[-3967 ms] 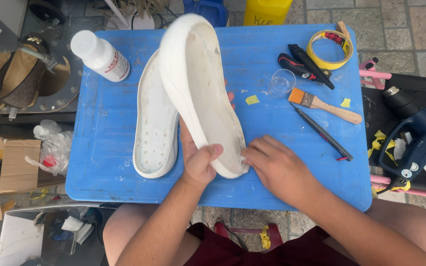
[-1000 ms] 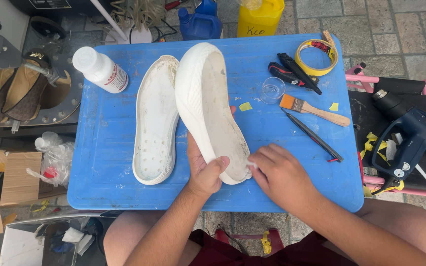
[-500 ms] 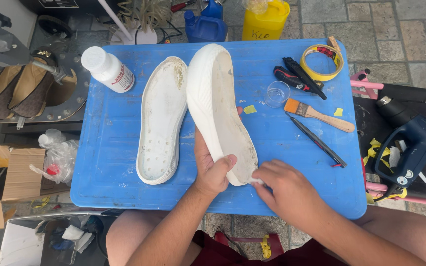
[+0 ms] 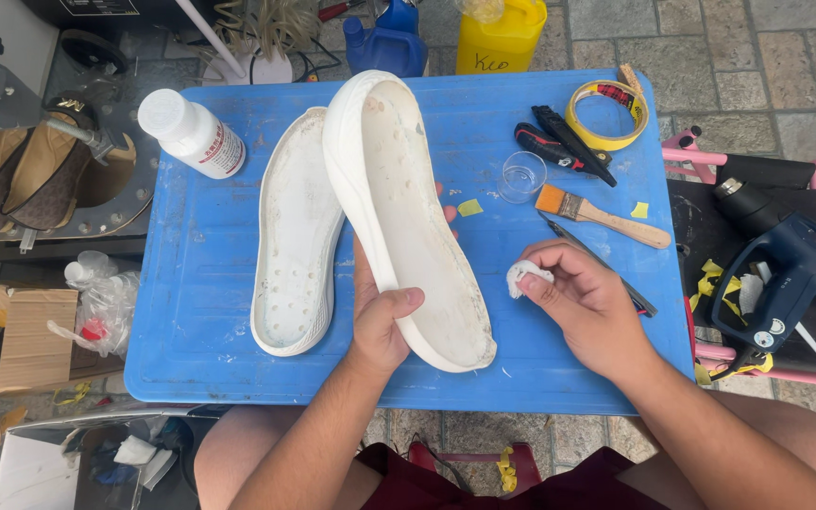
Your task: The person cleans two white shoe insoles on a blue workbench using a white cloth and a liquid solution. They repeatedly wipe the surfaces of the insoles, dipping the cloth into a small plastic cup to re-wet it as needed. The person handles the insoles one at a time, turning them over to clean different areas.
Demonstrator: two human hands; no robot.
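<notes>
Head view, looking down on a blue plastic table [image 4: 200, 283] set on a paved floor. At far left, a pair of brown shoe uppers [image 4: 21, 175] sits on a grey metal stand beside the table, with a cardboard box [image 4: 35, 340] and a crumpled clear plastic bag [image 4: 101, 302] below it. On the table's left corner lies a white plastic bottle with a red-and-white label [image 4: 195, 134], tipped on its side. Next to it a white rubber shoe sole with small holes at the heel [image 4: 295, 236] lies flat, inner side up. The person's left hand [image 4: 380, 326] grips a second white rubber shoe sole [image 4: 408, 208] at its heel end, thumb curled over the top face and fingers wrapped behind, holding it tilted above the middle of the table with its toe pointing away. Just right of that sole, apart from it, the right hand [image 4: 583, 307] has its fingertips pinched closed on a small wad of white cloth [image 4: 526, 276]. Behind this hand lie a small clear plastic cup [image 4: 522, 177], a wooden-handled brush with orange bristles [image 4: 602, 215], a black and red folding tool [image 4: 559, 146], a thin dark pencil-like stick [image 4: 606, 269] and a roll of yellow tape [image 4: 606, 113]. Scraps of yellow tape dot the surface. A blue jug [image 4: 384, 42] and a yellow plastic canister [image 4: 502, 36] stand beyond the table's far edge. At far right, a dark blue heat gun [image 4: 786, 279] rests on a pink-framed stool [image 4: 757, 170].
</notes>
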